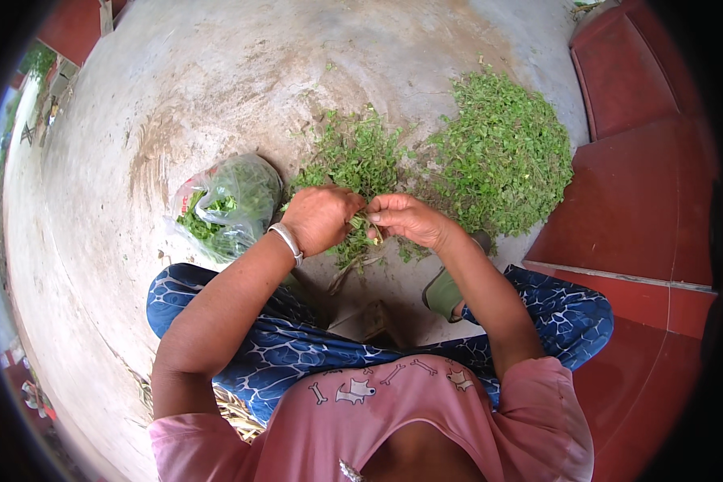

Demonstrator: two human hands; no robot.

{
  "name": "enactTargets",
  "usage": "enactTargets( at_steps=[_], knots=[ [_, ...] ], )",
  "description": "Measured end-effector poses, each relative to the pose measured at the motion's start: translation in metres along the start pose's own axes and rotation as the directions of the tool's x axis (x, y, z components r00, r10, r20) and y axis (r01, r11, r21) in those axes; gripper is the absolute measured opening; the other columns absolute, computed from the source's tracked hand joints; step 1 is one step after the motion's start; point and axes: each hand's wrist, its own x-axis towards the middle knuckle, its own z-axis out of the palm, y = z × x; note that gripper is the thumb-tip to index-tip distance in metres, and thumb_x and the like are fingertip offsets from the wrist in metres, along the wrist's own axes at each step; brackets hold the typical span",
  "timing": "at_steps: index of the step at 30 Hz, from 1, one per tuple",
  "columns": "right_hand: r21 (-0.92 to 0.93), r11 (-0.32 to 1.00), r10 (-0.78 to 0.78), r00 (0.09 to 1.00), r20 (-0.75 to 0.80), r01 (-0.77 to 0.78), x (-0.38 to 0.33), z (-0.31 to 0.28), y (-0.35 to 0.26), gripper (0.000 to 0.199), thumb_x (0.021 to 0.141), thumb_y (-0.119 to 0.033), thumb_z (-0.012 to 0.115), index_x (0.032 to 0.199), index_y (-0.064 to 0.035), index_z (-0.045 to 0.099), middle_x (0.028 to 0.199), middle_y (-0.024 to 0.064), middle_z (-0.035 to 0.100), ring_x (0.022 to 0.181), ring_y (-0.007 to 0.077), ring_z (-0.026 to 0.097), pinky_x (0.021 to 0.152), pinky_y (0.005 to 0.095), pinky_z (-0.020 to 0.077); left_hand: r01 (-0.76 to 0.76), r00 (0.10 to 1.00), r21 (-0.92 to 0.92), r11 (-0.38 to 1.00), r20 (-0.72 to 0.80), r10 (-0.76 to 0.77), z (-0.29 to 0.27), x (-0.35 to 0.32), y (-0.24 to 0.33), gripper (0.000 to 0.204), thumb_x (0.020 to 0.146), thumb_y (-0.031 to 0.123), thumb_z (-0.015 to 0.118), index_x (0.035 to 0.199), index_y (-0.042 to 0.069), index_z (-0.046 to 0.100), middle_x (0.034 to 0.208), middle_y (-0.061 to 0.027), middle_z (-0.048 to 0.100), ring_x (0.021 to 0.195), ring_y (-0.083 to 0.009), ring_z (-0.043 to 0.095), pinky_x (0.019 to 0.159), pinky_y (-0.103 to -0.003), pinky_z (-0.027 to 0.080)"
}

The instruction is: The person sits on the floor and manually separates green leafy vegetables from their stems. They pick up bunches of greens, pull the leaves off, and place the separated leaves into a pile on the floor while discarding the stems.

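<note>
My left hand (321,217), a white metal bangle on its wrist, is closed with its knuckles up. Facing it, my right hand (410,218) pinches with thumb and forefinger. Between them are thin leafy green stems (357,238), partly hidden by the fingers. Just beyond my hands lies a small loose heap of leafy greens (357,149) on the concrete. To the left of my left hand stands a clear plastic bag (249,181) with green leaves inside.
A larger heap of greens (506,149) spreads at the far right, near red panels (618,209). A green shoe (442,296) is beside my right forearm. Dry stalks (237,414) lie by my left elbow. The concrete floor (217,64) has brown soil smears.
</note>
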Motion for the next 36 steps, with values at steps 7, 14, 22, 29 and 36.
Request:
enactTargets(
  at_steps=[7,14,22,29,36],
  knots=[
    [-0.135,0.987,-0.093,0.993,-0.073,0.082,0.006,-0.004,0.011,0.013,0.086,-0.014,0.060,0.097,-0.0076,0.058,0.089,-0.0010,0.061,0.086,0.0102,0.059,0.078,0.0248,0.0437,0.144,0.989,0.002,0.990,-0.027,-0.144,-0.001,-0.003,-0.011,0.036,0.063,0.007,0.065,0.099,0.010,0.063,0.092,-0.0119,0.064,0.086,-0.0297,0.061,0.072,-0.040,0.049],
    [-0.209,0.970,-0.145,0.984,-0.099,0.122,0.011,-0.005,0.023,0.013,0.086,-0.014,0.060,0.094,-0.0040,0.059,0.088,0.0015,0.062,0.084,0.0093,0.056,0.077,0.0244,0.0438,0.162,0.987,-0.011,0.987,0.026,-0.161,-0.006,-0.001,-0.002,0.041,0.064,0.007,0.065,0.105,0.011,0.061,0.093,-0.0122,0.064,0.086,-0.0306,0.061,0.073,-0.040,0.049],
    [-0.186,0.966,-0.202,0.974,-0.099,0.181,0.013,0.001,0.022,0.012,0.082,-0.011,0.060,0.090,-0.0025,0.061,0.082,0.0019,0.062,0.076,0.0100,0.056,0.070,0.0242,0.0444,0.066,0.998,-0.017,0.998,0.010,-0.066,0.005,-0.002,0.007,0.039,0.061,0.005,0.064,0.099,0.010,0.063,0.090,-0.0111,0.064,0.083,-0.0300,0.061,0.072,-0.039,0.050],
    [-0.132,0.953,-0.290,0.947,-0.135,0.273,0.018,0.010,0.021,0.009,0.082,-0.008,0.059,0.089,-0.0016,0.059,0.081,0.0016,0.060,0.077,0.0096,0.056,0.073,0.0246,0.0452,0.193,0.974,-0.026,0.981,-0.115,-0.195,0.010,0.000,0.011,0.030,0.064,0.010,0.065,0.094,0.008,0.063,0.081,-0.0133,0.064,0.076,-0.0322,0.061,0.065,-0.039,0.049],
    [-0.745,0.666,-0.334,0.911,-0.243,0.046,0.020,-0.008,0.042,0.028,0.085,-0.022,0.061,0.109,-0.0077,0.056,0.105,0.0074,0.058,0.093,0.0196,0.058,0.082,0.0322,0.0459,0.314,0.839,-0.620,0.719,-0.174,-0.516,-0.006,0.012,-0.031,0.013,0.082,0.006,0.059,0.094,0.002,0.063,0.065,-0.0129,0.061,0.056,-0.0250,0.057,0.057,-0.033,0.044]
  ],
)
